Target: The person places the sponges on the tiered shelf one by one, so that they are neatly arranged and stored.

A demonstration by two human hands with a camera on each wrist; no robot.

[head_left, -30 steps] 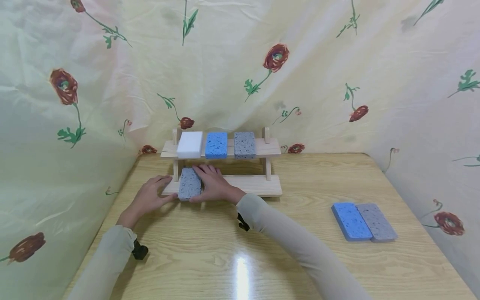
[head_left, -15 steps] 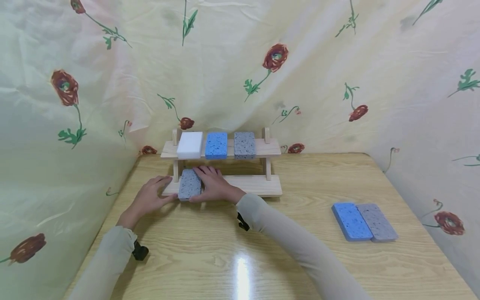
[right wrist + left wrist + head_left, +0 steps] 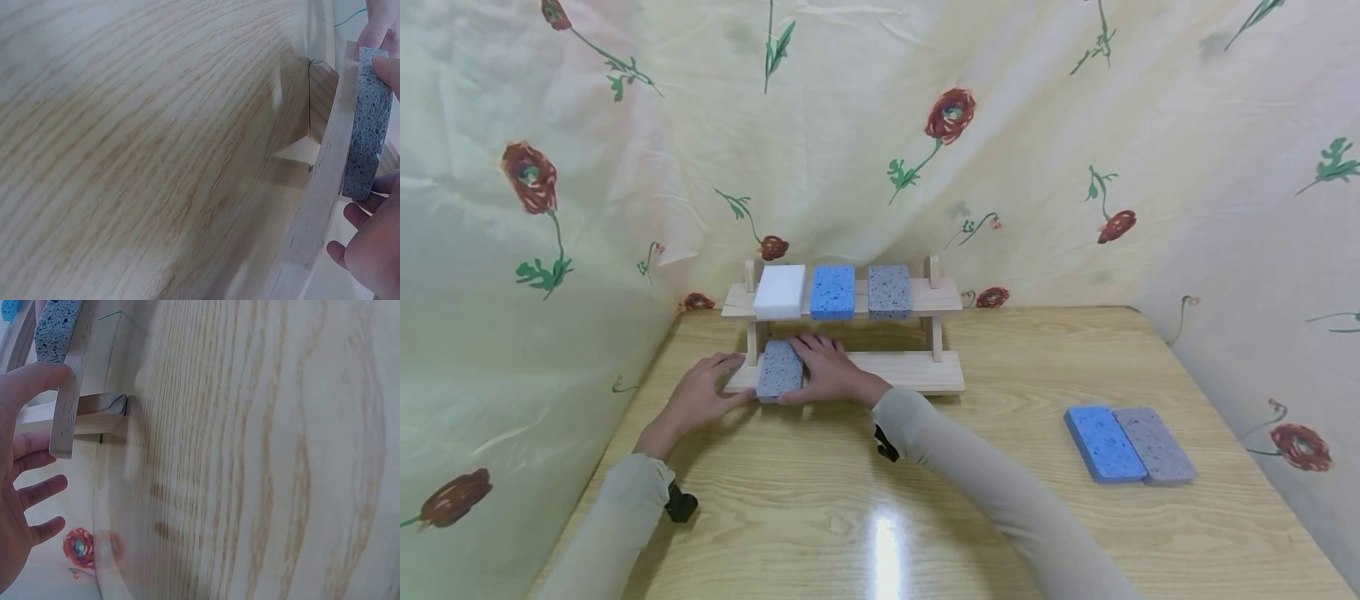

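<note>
A grey speckled sponge (image 3: 780, 372) is at the left part of the lower board (image 3: 904, 367) of a small two-tier wooden shelf. My right hand (image 3: 831, 373) holds it by its right side, thumb at the front corner and fingers towards the back. At the left end of the board, my left hand (image 3: 698, 392) has its fingers spread; its thumb (image 3: 39, 380) reaches the front edge right by the sponge. In the right wrist view the sponge (image 3: 367, 134) stretches along the board's edge, with fingers at both of its ends.
On the upper tier sit a white sponge (image 3: 780, 292), a blue sponge (image 3: 832, 292) and a dark grey sponge (image 3: 889, 292). A second blue sponge (image 3: 1107, 444) and another grey sponge (image 3: 1155, 446) lie side by side on the table (image 3: 1000, 517) at right. Flowered cloth (image 3: 1037, 150) surrounds the table.
The far edge of the held sponge sits slightly lower in the head view than before. Both hands have stayed in nearly the same place.
</note>
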